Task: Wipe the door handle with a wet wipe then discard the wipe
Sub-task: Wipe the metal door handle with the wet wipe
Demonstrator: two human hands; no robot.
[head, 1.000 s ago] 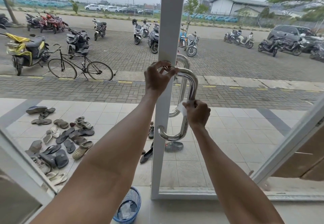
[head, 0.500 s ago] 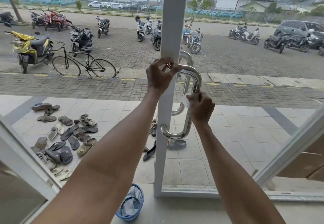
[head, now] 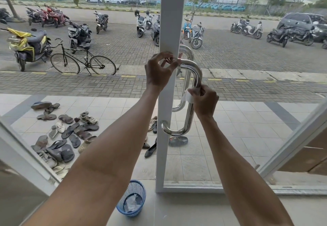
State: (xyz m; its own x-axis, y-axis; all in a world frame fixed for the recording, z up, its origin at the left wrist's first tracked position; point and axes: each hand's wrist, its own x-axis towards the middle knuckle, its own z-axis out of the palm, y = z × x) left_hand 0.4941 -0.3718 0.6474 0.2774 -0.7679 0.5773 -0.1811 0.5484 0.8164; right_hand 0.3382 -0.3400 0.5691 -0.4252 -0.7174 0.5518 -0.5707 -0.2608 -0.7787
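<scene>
Outdoors through the glass: brick-paved lot with parked scooters from 9 to 3 o'clock, black bicycle at 10, dark car at 2. Tiled porch sits below that, with a heap of sandals and shoes on it at 8 o'clock.

White door stile runs vertical through frame centre, 12 to 6. Chrome door handle is D-shaped and fixed to the stile on the near side, bar standing off at the stile's 3 o'clock side. Twin handle is on the far side of the glass, partly hidden behind the near one.

Left hand: at the top mount of the door handle, just above centre. Thumb and fingers are curled round the upper horizontal leg where it meets the stile. Closed grip on bare metal.

Right hand: on the vertical bar, roughly mid-height, just off centre toward 3 o'clock. Fingers pinch a white wet wipe against the bar. Wipe is bunched, sticks out at the hand's 9 o'clock side and touches the chrome. Tight grip.

Blue mesh basket is on the floor at 6 o'clock, just beside the foot of the stile on its 9 o'clock side. Crumpled pale stuff inside, can't tell what.

Both forearms are bare, reaching in from 7 and 5 o'clock.
</scene>
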